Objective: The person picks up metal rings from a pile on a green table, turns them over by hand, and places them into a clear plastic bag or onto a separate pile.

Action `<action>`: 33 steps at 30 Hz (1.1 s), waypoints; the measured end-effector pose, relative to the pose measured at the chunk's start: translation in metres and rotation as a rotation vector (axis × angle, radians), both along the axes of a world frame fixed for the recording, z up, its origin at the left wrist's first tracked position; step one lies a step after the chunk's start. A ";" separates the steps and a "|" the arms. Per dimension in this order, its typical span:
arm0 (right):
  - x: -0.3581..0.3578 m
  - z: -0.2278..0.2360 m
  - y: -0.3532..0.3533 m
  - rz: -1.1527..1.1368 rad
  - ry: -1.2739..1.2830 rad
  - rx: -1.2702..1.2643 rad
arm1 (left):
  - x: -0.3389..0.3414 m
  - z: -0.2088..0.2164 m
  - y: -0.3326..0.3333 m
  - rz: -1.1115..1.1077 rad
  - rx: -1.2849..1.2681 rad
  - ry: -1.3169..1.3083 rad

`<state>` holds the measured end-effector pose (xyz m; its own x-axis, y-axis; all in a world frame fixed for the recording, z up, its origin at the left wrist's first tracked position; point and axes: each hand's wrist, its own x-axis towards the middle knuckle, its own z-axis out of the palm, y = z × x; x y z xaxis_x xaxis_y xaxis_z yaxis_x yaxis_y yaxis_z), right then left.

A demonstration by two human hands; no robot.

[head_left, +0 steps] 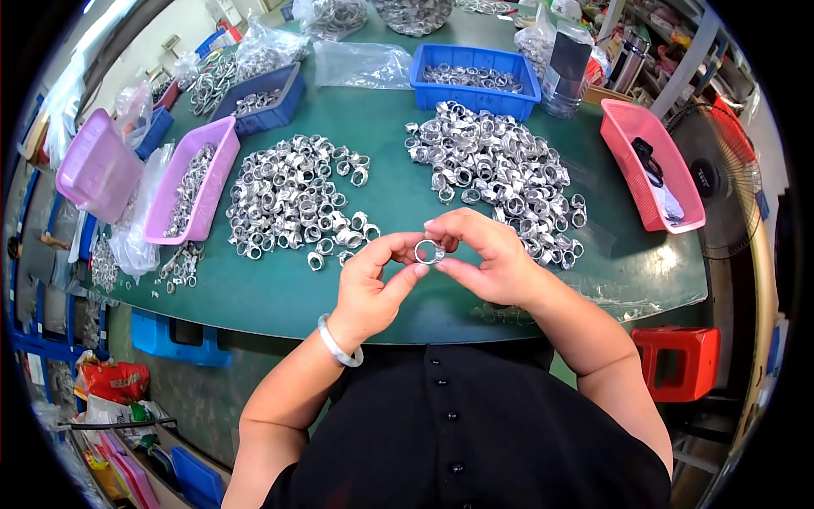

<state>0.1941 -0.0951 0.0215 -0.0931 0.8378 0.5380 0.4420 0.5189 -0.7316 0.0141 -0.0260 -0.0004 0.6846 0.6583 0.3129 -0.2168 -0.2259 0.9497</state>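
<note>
Between the fingertips of both hands, above the near edge of the green table (373, 316), is a small silver metal ring (438, 253) with a thicker part on its right side. My left hand (370, 284) pinches it from the left, a pale bangle on that wrist. From the right, my right hand (492, 259) grips the same ring with thumb and fingers. One heap of similar rings (284, 191) lies ahead of my left hand. A second, larger heap (487, 161) lies beyond my right hand, partly hidden by it.
Blue bins (475, 103) of rings stand at the back. At left are a pink basket (223, 153) of small metal parts and plastic bags (140, 229). A pink basket (649, 187) with dark items stands right, beside a fan (721, 178). A red stool (676, 363) is below.
</note>
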 end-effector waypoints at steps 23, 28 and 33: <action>0.013 -0.018 0.005 0.194 0.868 -0.692 | 0.016 0.006 0.004 0.143 0.424 0.146; 0.014 -0.020 0.005 0.176 0.851 -0.667 | 0.020 0.011 0.002 0.219 0.556 0.166; 0.013 -0.019 0.005 0.203 0.922 -0.686 | 0.021 0.011 0.003 0.243 0.580 0.159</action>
<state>0.2073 -0.0905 0.0021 -0.0686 0.9937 -0.0884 -0.4487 -0.1099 -0.8869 0.0349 -0.0231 0.0103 0.6046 0.5549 0.5714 0.0380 -0.7367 0.6752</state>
